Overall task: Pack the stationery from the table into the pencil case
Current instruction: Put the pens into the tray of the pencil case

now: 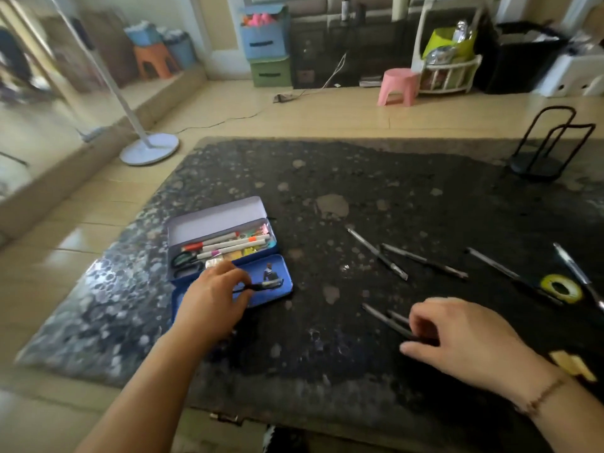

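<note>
Mid-pack: 1 pen going in, 2 more being gathered.
I saw my left hand (pixel 217 291) pinching a dark pen (pixel 261 285) over the open pencil case (pixel 209 220), tip above its blue near tray. My right hand (pixel 457 335) curled onto 2 pens (pixel 384 318) on the table (pixel 392 178). Next, I judged: release left, lift right.

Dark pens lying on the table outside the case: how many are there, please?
6 slim dark pens: two near the centre, one to their right, one at the view's right edge, two at the right hand fingertips; the hand may hide more.
</note>
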### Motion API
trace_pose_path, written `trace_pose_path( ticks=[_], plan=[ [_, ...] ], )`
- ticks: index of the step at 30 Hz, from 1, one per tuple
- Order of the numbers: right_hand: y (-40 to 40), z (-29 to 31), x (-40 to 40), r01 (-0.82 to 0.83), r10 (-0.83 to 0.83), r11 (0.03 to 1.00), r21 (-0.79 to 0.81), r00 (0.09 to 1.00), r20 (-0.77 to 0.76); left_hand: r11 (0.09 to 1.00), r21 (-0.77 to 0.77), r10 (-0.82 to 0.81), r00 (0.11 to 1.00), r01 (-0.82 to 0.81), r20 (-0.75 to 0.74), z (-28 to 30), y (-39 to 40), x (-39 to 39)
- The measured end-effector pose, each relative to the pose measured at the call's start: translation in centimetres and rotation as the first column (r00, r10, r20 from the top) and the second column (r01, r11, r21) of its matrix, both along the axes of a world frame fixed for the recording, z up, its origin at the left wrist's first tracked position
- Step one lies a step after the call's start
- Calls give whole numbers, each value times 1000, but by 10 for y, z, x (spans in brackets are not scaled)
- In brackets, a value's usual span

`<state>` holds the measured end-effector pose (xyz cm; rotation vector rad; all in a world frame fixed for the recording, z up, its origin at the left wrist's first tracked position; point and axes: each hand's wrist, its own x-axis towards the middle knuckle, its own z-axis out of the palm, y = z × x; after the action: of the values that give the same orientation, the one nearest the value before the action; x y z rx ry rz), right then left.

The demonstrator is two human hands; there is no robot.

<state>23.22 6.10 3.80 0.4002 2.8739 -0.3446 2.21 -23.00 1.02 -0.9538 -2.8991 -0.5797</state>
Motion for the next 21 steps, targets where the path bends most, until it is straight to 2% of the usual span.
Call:
trace_pose_path(
  ticks=[3,7,12,17,21],
  plan=[
    [-8,-3,2,-13,9,999,31,995,102,998,-59,-20,998,24,65,-1,-19,-9],
    [-19,-8,-7,7,-12,999,48,995,103,1000,-13,27,998,-27,51,10,-53,-19],
    [-17,-2,-13,51,-73,991,125,982,176,947,-297,193,954,-120,230,6,-97,-25],
    [-16,2,-17,117,-147,978,173,974,174,986,-138,124,965,-93,231,3,-101,-27],
    [-20,1,-21,133,-163,972,195,975,152,988,-148,-2,971,38,238,6,-91,-25]
  ],
)
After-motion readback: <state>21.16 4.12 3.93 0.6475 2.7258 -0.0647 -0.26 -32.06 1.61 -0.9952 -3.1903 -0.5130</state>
